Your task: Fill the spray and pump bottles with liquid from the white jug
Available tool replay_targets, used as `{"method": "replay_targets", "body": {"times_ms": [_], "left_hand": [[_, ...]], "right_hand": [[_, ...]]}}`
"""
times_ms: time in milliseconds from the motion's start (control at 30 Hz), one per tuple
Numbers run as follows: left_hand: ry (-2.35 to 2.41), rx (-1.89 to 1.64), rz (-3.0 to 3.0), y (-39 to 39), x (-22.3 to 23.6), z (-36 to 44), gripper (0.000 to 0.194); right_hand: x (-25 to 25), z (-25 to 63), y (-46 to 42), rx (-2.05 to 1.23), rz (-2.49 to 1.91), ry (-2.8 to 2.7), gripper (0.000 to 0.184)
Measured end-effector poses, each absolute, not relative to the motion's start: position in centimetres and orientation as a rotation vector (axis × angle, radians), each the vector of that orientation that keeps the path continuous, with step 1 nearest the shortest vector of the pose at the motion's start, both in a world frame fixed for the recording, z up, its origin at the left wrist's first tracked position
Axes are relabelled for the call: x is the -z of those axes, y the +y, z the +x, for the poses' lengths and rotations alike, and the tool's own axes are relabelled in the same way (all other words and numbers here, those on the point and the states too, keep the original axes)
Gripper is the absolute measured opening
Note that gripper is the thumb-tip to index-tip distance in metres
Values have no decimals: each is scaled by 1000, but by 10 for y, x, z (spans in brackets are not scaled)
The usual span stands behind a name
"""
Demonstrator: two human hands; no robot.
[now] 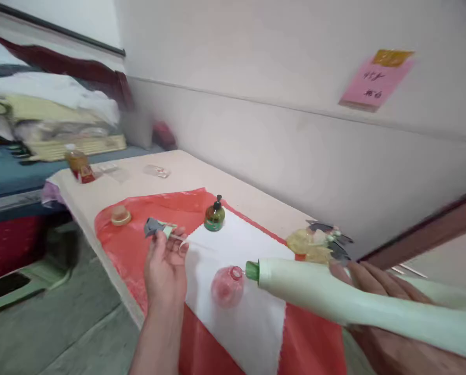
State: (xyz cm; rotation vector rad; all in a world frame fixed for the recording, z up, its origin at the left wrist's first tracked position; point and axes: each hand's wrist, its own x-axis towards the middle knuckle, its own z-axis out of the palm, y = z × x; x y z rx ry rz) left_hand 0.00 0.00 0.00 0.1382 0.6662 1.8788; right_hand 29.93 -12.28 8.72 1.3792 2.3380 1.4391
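Note:
My left hand point(168, 265) is palm up over the left side of the white cloth, its fingers curled round the thin pale stem of a small flower-like piece point(154, 227) with a grey head and green base. On the right, my right hand point(377, 297) grips a long pale green tube-shaped tool point(307, 284), which branches near the grip. The tool's dark green tip point(252, 270) points left, close to the mouth of a round pink glass vase point(227, 287). Whether the tip touches the vase I cannot tell. Behind the vase stands a green pump bottle point(215, 214).
A white cloth point(252, 333) lies over red sheeting point(158, 203) on the table. Yellow and grey artificial flowers point(315, 242) lie right, a small round container point(121, 215) left. Farther back are a drink bottle point(80, 164) and clear packets point(157, 171). A wall borders the right side.

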Motion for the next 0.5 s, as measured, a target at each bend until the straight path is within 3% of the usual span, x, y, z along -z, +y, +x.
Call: {"method": "replay_targets", "body": {"times_ms": [267,500], "left_hand": [[683,-1874,164,0,2,-2,23],[684,-1887,173,0,3,-1,24]], "right_hand": [[-97,289,-119,-1439,1389,2351,42],[-91,296,-123,-1417,1399,2303,45]]}}
